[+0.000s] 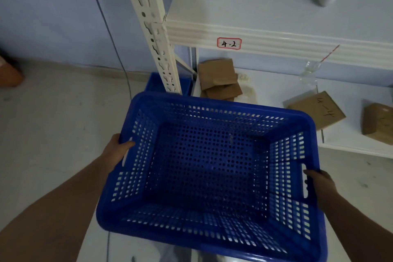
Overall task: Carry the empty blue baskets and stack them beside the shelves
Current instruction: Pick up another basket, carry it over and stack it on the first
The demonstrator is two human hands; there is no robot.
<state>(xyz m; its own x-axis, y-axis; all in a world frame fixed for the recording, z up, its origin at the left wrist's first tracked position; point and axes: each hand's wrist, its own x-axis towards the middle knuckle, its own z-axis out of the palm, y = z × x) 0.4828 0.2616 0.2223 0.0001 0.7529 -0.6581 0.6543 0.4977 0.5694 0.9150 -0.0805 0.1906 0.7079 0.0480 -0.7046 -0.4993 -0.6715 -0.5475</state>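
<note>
I hold an empty blue perforated basket (208, 168) in the air, close to the white shelving unit (234, 36). My left hand (118, 151) grips its left handle slot and my right hand (319, 185) grips the right one. A second blue basket (155, 83) sits on the floor beyond it, beside the shelf's upright post (148, 19), mostly hidden by the post and by the basket I carry.
The shelf beam carries a label "4-2" (229, 43). Brown envelopes (217, 76) and cardboard boxes (316, 110) lie on the lower shelf. A cable (110, 34) runs down the pale wall. An orange-brown object (8, 72) sits at the far left on the grey floor.
</note>
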